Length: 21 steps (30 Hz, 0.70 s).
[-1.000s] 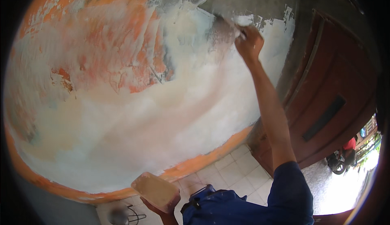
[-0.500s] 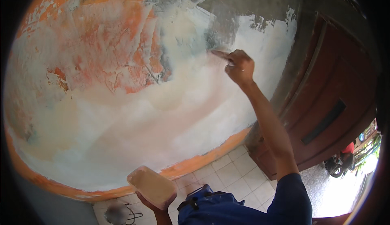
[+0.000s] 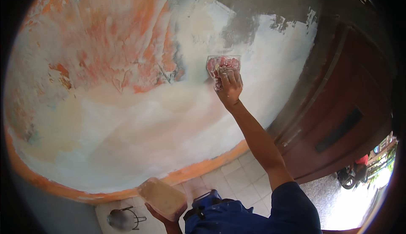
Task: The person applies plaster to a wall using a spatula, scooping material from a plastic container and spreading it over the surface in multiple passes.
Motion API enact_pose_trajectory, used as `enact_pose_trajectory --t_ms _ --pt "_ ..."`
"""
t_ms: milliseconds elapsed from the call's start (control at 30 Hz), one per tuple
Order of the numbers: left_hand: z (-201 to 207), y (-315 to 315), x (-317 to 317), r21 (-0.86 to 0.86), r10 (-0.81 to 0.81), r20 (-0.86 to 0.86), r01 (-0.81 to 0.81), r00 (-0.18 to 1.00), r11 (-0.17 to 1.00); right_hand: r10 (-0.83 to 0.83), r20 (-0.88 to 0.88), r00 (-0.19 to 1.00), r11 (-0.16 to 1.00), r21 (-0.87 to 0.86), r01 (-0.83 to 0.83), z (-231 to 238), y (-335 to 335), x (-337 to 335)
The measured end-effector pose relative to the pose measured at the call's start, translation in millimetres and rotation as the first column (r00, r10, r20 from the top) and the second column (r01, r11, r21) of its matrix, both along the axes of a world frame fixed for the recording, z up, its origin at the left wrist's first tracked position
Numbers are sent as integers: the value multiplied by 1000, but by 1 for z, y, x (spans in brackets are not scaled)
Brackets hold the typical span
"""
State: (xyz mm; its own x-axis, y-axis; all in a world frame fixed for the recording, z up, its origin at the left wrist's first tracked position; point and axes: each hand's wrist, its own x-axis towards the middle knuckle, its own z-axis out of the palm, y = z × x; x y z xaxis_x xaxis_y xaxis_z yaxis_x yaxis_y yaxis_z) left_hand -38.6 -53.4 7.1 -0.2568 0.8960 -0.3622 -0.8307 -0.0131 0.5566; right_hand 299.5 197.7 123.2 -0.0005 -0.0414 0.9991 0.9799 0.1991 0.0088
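Note:
My right hand [image 3: 230,85] is closed on a putty-smeared red scraper [image 3: 216,62] with a wide straight edge. The scraper lies broad side against the wall [image 3: 165,124], below a patch of bare grey cement [image 3: 241,29]. Low near my body, my left hand [image 3: 157,213] grips a rounded rectangular putty tray [image 3: 163,197] from beneath and the side; its broad face looks beige. Whitish putty covers much of the wall, and orange paint [image 3: 139,18] shows through at the upper left.
An orange band [image 3: 190,170] runs along the wall's foot above pale floor tiles [image 3: 237,179]. On the floor at lower left stands a dark round object with thin bars [image 3: 122,219]. A dark red door [image 3: 347,107] is at right; a motorbike [image 3: 350,177] stands outside.
My right hand has turned the scraper from edge-on to broad side against the wall, and sits slightly lower and to the left. My left hand still holds the tray low, shifted slightly.

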Motion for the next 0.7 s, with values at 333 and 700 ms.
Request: enact_pose_trajectory --t_ms 333,700 --pt "-49 13 -32 274 -152 74 126 986 953 81 -20 996 960 -268 -84 -26 -51 2" --pt "-50 -6 -37 275 -101 76 77 992 958 -165 -119 979 985 22 168 188 -13 65"
